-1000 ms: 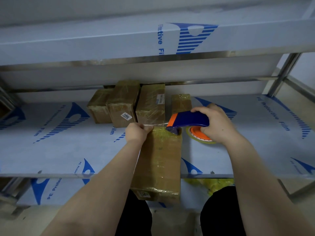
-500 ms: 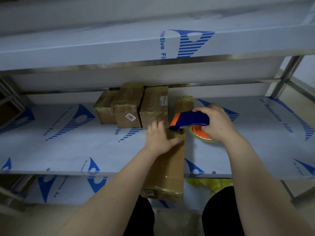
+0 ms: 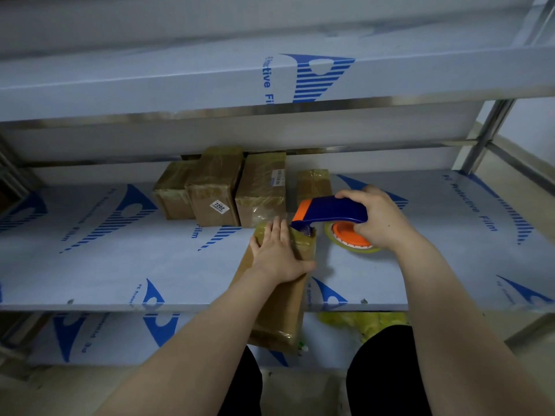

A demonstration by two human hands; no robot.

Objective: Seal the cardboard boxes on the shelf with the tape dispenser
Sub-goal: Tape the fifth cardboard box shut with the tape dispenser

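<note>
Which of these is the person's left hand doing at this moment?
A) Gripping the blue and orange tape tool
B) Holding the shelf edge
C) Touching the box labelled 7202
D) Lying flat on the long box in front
D: the left hand lies with straight fingers on the far end of the long box, while the right hand grips the tape dispenser.

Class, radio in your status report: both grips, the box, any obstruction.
Left grip flat on long box. Right grip holds tape dispenser at box's far end. No obstruction seen.

Tape roll half behind dispenser
</note>
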